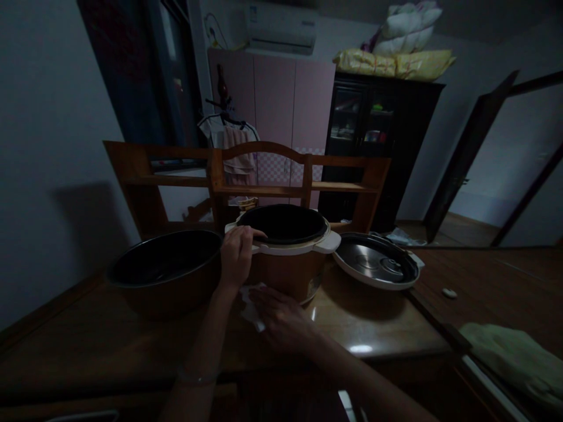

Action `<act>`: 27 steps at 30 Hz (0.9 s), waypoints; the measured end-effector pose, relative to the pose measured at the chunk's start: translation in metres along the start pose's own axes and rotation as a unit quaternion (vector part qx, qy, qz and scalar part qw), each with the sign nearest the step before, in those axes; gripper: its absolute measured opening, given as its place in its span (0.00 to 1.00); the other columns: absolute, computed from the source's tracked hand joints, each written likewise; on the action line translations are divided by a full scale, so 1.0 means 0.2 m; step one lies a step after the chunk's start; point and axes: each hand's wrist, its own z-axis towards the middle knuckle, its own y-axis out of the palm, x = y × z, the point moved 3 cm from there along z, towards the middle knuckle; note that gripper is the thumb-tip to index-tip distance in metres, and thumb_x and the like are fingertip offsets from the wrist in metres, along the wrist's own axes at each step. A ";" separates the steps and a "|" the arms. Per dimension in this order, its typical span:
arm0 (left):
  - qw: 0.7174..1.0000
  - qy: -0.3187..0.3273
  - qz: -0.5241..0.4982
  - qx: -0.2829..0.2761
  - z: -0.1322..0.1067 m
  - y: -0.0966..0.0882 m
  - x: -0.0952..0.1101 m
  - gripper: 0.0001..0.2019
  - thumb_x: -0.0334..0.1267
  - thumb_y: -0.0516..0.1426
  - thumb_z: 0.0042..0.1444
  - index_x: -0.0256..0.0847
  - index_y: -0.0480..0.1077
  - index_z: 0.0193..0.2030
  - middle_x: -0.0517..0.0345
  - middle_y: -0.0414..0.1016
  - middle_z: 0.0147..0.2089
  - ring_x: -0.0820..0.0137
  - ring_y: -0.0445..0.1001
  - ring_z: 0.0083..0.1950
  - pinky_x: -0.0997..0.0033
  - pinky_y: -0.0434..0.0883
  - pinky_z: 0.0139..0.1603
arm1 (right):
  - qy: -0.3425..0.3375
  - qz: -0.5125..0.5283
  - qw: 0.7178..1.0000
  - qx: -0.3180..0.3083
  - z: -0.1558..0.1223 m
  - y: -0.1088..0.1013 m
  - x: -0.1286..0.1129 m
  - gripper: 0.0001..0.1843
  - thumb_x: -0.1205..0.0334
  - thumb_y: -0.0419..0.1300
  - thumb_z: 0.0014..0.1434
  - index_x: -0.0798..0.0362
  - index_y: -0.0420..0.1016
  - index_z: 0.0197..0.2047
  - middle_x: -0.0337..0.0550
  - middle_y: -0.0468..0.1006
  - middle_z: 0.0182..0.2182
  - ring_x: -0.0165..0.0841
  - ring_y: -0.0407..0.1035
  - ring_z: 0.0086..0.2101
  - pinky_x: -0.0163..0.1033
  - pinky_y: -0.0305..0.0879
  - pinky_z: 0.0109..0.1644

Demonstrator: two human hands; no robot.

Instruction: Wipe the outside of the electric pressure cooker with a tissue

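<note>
Holds white cloth in right hand beside likely heavy, smooth-sided electric pressure cooker, best lifted by side handles; grasps rim with left hand.

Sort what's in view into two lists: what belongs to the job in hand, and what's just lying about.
In the job:
- white cloth or paper, under the right hand
- cooker body, left hand at its rim
- probably the dark pot and upturned lid

Lying about:
- pale green fabric
- yellow bundles
- hanging clothes
</note>
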 end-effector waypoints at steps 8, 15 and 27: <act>1.000 -0.004 -0.002 0.005 0.00 0.00 0.00 0.25 0.44 0.40 0.71 0.45 0.78 0.37 0.58 0.80 0.45 0.65 0.74 0.50 0.60 0.63 0.61 | 0.005 0.047 0.998 -0.029 -0.17 0.03 0.04 0.32 0.61 0.52 0.68 0.67 0.56 0.70 0.56 0.60 0.69 0.38 0.43 0.72 0.46 0.48 0.75; 1.000 0.003 -0.007 0.005 0.00 0.00 -0.01 0.25 0.43 0.41 0.71 0.45 0.78 0.37 0.57 0.80 0.44 0.65 0.74 0.50 0.60 0.64 0.61 | 0.006 0.059 0.996 -0.062 -0.29 -0.07 0.08 0.33 0.66 0.54 0.64 0.65 0.57 0.71 0.54 0.60 0.69 0.37 0.45 0.71 0.46 0.48 0.75; 1.000 0.002 -0.010 0.010 -0.01 0.00 0.00 0.25 0.44 0.40 0.71 0.45 0.77 0.37 0.57 0.80 0.44 0.64 0.74 0.50 0.59 0.64 0.61 | 0.010 0.031 0.998 -0.049 -0.46 -0.21 0.18 0.32 0.65 0.57 0.62 0.63 0.62 0.68 0.54 0.64 0.67 0.40 0.53 0.69 0.49 0.51 0.74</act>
